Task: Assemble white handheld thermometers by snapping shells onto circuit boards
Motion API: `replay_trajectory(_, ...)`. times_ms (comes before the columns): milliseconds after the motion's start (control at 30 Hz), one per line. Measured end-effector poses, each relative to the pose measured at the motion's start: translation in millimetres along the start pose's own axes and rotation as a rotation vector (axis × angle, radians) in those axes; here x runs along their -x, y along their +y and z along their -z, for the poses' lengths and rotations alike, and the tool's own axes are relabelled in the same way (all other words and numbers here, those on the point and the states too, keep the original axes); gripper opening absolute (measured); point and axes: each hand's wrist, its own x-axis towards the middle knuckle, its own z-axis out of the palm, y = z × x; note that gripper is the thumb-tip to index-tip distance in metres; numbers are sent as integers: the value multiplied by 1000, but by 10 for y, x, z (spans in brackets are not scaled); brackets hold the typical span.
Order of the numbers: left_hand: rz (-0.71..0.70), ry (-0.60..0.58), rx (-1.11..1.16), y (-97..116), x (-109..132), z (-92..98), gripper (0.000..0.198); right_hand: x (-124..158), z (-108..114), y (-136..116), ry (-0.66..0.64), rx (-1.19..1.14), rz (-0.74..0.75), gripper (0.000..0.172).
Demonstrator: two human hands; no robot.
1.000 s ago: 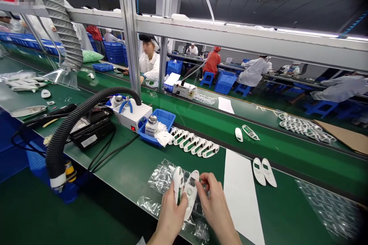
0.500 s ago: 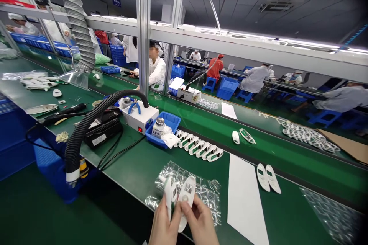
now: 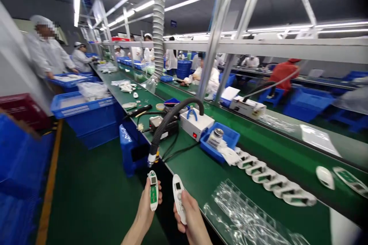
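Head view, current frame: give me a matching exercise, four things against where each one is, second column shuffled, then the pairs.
Things:
1. shell half with green circuit board
2. white front cover with buttons
3. small bottle
4. row of white housings

Places:
A. inside the blue tray on the bench
B. held upright in the right hand
C. laid in a line on the green bench, right of the tray
D. held upright in the left hand

Pairs: 1-D, 2-B, 3-A, 4-C
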Motion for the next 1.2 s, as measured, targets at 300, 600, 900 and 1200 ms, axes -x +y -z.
replay_trajectory(300, -118, 245, -26, 218, -237, 460, 52, -796, -1028, 390, -151, 123, -105, 69)
replay_trajectory(600, -131, 166, -68, 43, -281, 132, 61, -661, -651, 257, -72, 125, -40, 69)
replay_trajectory(900, -196, 226, -74, 260, -230, 331, 55, -732, -922, 375, -134, 182, -27, 70)
replay_trajectory(1200, -60, 57, -78, 144, -24, 108, 54, -80, -267, 204, -125, -104, -82, 68)
